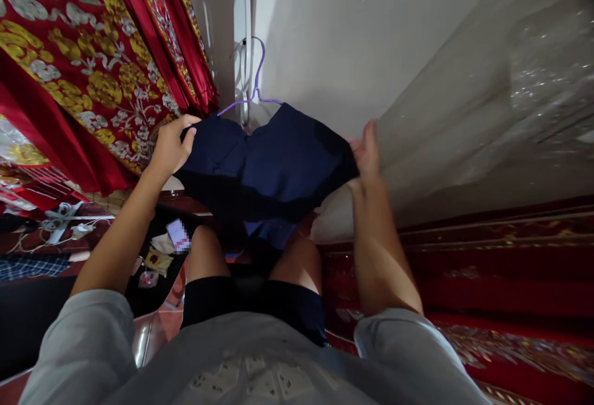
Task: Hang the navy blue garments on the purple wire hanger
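Observation:
A navy shirt (288, 151) hangs spread in front of me, its upper edge on a purple wire hanger (257, 86). The hanger's hook loops over a thin white pole. My left hand (174, 145) pinches the shirt's left edge near the shoulder, thumb and forefinger closed on the cloth. At the opposite edge, my right hand (367, 154) grips the cloth, with its fingers partly hidden behind the fabric and its thumb pointing up. The lower part of the shirt falls in dark shadow above my knees.
Red cloth with gold and silver embroidery (104, 83) hangs at the left. Clear plastic sheeting (455, 96) drapes along the right, over the pale wall (325, 34). A phone (177, 235) and small packets (158, 261) lie on a black surface beside my left leg.

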The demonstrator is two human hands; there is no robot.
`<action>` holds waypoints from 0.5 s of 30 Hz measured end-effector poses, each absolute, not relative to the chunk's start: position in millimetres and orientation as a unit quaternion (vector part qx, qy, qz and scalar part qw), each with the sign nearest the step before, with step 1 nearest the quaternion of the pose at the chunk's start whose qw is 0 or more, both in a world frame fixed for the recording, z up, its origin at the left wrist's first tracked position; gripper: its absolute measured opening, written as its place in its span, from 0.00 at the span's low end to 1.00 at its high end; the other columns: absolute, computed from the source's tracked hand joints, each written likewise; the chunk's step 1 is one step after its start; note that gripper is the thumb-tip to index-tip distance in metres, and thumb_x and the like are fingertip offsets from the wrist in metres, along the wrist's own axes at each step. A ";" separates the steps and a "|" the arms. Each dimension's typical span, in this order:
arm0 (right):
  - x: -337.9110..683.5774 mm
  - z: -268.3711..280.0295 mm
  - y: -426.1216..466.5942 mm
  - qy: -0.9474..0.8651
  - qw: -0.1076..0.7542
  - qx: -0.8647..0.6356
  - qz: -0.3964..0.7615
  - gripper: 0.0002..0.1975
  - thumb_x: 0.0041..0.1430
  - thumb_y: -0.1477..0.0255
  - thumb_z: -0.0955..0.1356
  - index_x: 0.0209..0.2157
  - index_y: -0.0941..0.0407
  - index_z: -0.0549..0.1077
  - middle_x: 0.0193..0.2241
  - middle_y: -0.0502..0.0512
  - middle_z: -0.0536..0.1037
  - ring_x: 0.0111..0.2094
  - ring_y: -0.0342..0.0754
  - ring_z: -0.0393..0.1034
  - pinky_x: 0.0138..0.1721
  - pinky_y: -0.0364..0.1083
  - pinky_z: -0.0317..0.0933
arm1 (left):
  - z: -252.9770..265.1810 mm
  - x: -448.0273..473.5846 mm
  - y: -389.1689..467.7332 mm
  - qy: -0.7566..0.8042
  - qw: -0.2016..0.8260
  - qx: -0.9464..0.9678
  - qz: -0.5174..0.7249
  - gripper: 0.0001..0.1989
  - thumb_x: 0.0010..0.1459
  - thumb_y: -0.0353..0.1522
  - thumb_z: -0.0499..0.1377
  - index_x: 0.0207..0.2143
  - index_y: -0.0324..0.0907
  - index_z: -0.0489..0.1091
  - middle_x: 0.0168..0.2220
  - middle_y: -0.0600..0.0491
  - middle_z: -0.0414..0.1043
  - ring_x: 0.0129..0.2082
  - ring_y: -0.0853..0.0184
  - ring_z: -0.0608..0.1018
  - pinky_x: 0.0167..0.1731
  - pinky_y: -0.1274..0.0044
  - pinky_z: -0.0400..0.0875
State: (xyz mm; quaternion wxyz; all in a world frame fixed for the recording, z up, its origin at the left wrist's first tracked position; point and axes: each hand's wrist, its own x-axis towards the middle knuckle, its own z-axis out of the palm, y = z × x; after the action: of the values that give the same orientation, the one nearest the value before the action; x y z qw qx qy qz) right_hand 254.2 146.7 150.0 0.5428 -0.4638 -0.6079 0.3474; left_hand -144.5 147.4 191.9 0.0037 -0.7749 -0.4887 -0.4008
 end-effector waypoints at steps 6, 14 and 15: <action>243.9 179.8 132.6 -0.608 0.587 -0.412 0.341 0.19 0.59 0.54 0.73 0.25 0.54 0.73 0.21 0.49 0.67 0.24 0.44 0.64 0.26 0.45 0.59 | 209.9 -112.0 147.3 -0.454 0.008 -0.785 -0.422 0.14 0.66 0.34 0.55 0.50 0.42 0.74 0.53 0.46 0.77 0.55 0.58 0.78 0.60 0.65 0.69; 198.0 181.7 60.6 -0.655 0.597 -0.329 0.325 0.15 0.66 0.57 0.69 0.32 0.54 0.71 0.24 0.48 0.66 0.25 0.43 0.60 0.28 0.45 0.57 | 219.3 -74.4 115.0 -0.362 -0.345 -0.714 -0.490 0.27 0.68 0.51 0.53 0.56 0.40 0.69 0.52 0.42 0.77 0.54 0.55 0.79 0.59 0.60 0.70; 187.2 177.6 49.8 -0.716 0.538 -0.301 0.328 0.13 0.67 0.58 0.68 0.35 0.54 0.71 0.26 0.48 0.68 0.27 0.43 0.62 0.30 0.45 0.59 | 219.5 -71.4 109.8 -0.362 -0.395 -0.685 -0.494 0.27 0.69 0.51 0.51 0.56 0.39 0.69 0.49 0.42 0.78 0.51 0.55 0.80 0.56 0.60 0.73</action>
State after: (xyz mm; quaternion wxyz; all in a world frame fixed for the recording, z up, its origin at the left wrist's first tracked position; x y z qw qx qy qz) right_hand 187.2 49.8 177.6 0.5384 -0.3012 -0.7156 0.3277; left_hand -71.4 109.8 219.5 -0.3950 -0.6850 -0.3621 -0.4937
